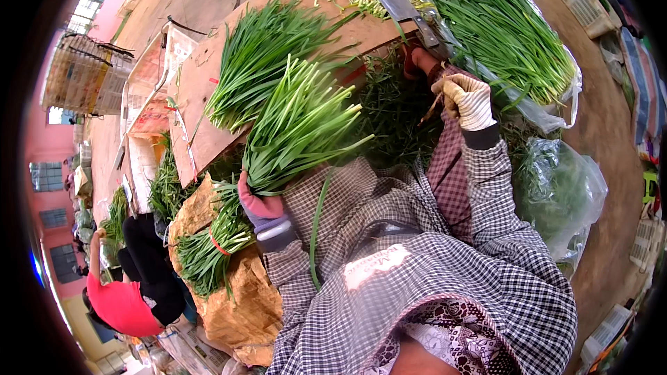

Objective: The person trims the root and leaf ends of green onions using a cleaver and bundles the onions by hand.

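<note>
Loose bundle of long, flat green stalks with pale ends [299, 125], grasped in the left hand [260, 201], gloved in pink and lilac, with fingers closed round the darker, leafy part. Held up in front of the lap. Runs slantwise along its long axis, from the hand at lower left to the free ends at upper right; points those pale ends up and rightward, away from the body, and fans wider toward them.

At the right hand [463, 99], in a cream glove with a striped cuff: fingers curled in and clenched, well apart from the bundle. Just below them, a thin brown strand [429, 109]; cannot tell whether pinched.

Near the left wrist, a single long green leaf [314, 236], hanging down over the grey-and-white checked cloth garment [486, 285]. Left of it, a smaller green bunch tied with a red band [198, 253], laid on crumpled brown sacking [243, 305].

Beyond, on the flat tan wooden surface [201, 90], another heap of green stalks [267, 52]. Farther right, a broad steel cleaver with a dark handle [393, 1], close beside a clear plastic bag packed with green stalks [497, 38]. Under that, a clear, rounded plastic bag of greens [556, 191].
</note>
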A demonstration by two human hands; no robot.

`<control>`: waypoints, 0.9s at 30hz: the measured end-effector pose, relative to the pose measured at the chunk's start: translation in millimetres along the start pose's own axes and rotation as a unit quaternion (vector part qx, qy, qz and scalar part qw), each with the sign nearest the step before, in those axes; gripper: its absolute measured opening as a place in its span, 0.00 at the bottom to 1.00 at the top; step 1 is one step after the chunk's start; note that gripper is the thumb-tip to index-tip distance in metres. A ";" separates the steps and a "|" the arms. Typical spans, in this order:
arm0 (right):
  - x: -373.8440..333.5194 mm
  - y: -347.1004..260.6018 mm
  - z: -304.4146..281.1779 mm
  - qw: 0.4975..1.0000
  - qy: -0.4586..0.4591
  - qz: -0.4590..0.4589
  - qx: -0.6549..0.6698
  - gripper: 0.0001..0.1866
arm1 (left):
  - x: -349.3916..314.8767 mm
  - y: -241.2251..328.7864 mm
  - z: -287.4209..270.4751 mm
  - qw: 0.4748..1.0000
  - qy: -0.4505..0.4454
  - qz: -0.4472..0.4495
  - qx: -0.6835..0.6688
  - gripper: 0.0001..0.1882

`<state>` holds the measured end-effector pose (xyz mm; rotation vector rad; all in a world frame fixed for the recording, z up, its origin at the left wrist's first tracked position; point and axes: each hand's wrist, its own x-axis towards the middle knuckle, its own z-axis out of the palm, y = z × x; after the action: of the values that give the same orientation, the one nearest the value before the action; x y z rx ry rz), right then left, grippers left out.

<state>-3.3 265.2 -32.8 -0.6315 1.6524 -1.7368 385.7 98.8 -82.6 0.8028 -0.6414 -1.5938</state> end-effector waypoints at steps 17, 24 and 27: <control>37.7 2.6 -29.7 0.803 -0.177 -0.077 -0.563 0.23 | 6.4 3.8 -9.5 0.999 -0.015 -0.003 0.040 0.19; 48.9 16.7 -53.6 0.869 -0.237 -0.076 -0.427 0.19 | 2.0 10.0 -11.5 0.995 -0.041 0.010 0.094 0.19; 42.9 21.9 -31.5 0.741 -0.200 -0.097 -0.634 0.13 | 7.4 39.4 -9.7 0.992 -0.016 -0.088 -0.094 0.19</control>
<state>-52.4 255.2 -61.3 -1.6608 2.2945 -0.2159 416.7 85.1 -59.0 0.7097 -0.4452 -1.8016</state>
